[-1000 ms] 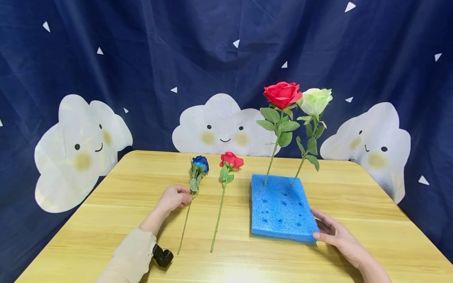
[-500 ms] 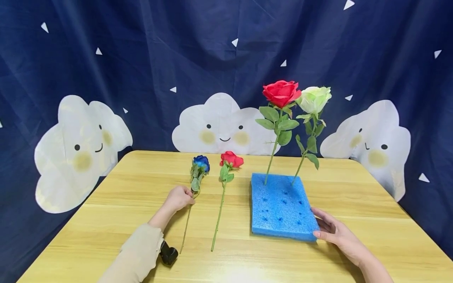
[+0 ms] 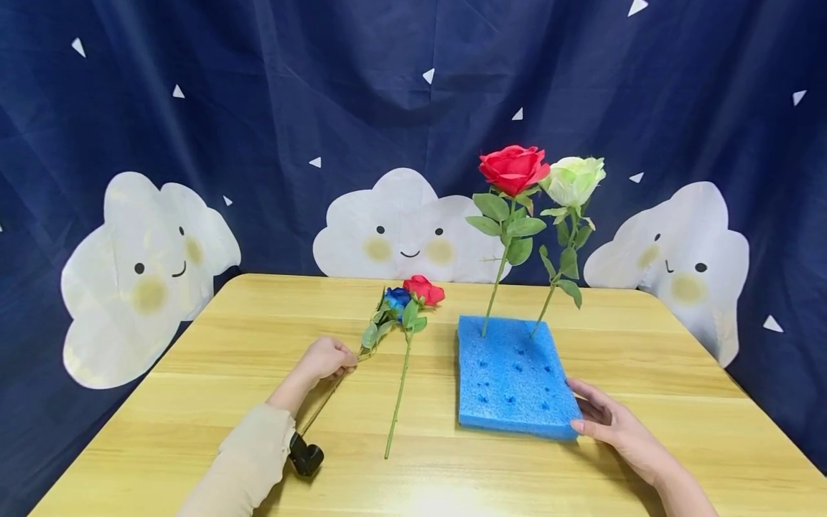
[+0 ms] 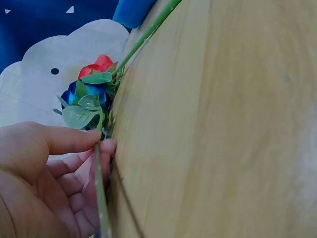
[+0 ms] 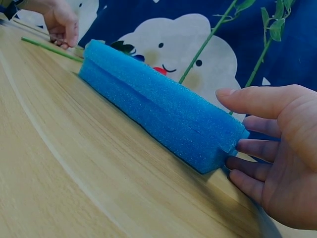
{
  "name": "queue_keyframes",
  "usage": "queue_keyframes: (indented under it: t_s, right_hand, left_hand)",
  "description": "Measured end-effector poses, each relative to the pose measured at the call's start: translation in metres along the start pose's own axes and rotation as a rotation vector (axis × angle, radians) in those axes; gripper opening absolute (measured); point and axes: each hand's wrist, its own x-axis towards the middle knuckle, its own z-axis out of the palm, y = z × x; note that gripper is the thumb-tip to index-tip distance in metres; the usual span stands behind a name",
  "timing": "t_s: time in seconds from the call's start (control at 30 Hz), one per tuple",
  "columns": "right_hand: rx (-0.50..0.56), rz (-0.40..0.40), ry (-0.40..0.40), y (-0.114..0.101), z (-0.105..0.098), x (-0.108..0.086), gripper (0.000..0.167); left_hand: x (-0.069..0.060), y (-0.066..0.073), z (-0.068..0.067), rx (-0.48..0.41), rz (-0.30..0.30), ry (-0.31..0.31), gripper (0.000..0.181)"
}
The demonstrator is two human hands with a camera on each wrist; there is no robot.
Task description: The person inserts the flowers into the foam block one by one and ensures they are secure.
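My left hand [image 3: 331, 357] pinches the stem of a blue rose [image 4: 101, 183] between thumb and fingertips, just below its leaves. The stem slants across the table, and its bloom [image 3: 397, 300] lies against a red rose [image 3: 424, 290] whose green stem rests on the wood. At the right, my right hand [image 3: 610, 424] rests against the near right corner of a blue foam block [image 3: 517, 388]. Its fingers touch the block's side and the thumb is by the top edge, as the right wrist view shows.
Another red rose [image 3: 513, 171] and a pale green-white rose [image 3: 575, 183] stand upright in the foam's far part. Several holes dot its top. A black camera [image 3: 305, 456] sits at the left sleeve. Behind the wooden table [image 3: 258, 309] hangs a dark blue curtain [image 3: 362, 86] with clouds.
The blue rose has turned: its bloom swung right, up to the lying red rose, and its stem's lower end swung left. The right hand and foam block stay in place.
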Motion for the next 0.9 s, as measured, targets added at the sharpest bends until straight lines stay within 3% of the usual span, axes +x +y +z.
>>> queue_keyframes:
  t_s: [0.1, 0.47, 0.7, 0.9]
  right_hand:
    - [0.004, 0.020, 0.008, -0.0008, -0.0005, 0.0003, 0.061]
    - [0.003, 0.018, 0.002, -0.0001, -0.0010, 0.0002, 0.061]
    - [-0.001, 0.037, 0.005, 0.0001, -0.0012, 0.0013, 0.062]
    - [-0.004, 0.033, 0.004, 0.0002, -0.0017, 0.0010, 0.061]
  left_hand:
    - [0.0011, 0.0007, -0.0021, -0.027, -0.006, -0.048, 0.008]
    - [0.0014, 0.0019, -0.0061, -0.063, -0.037, -0.164, 0.023]
    - [0.0000, 0.0009, -0.0057, -0.179, -0.058, -0.210, 0.022]
    - [-0.0001, -0.0042, -0.0080, -0.318, -0.019, -0.247, 0.025]
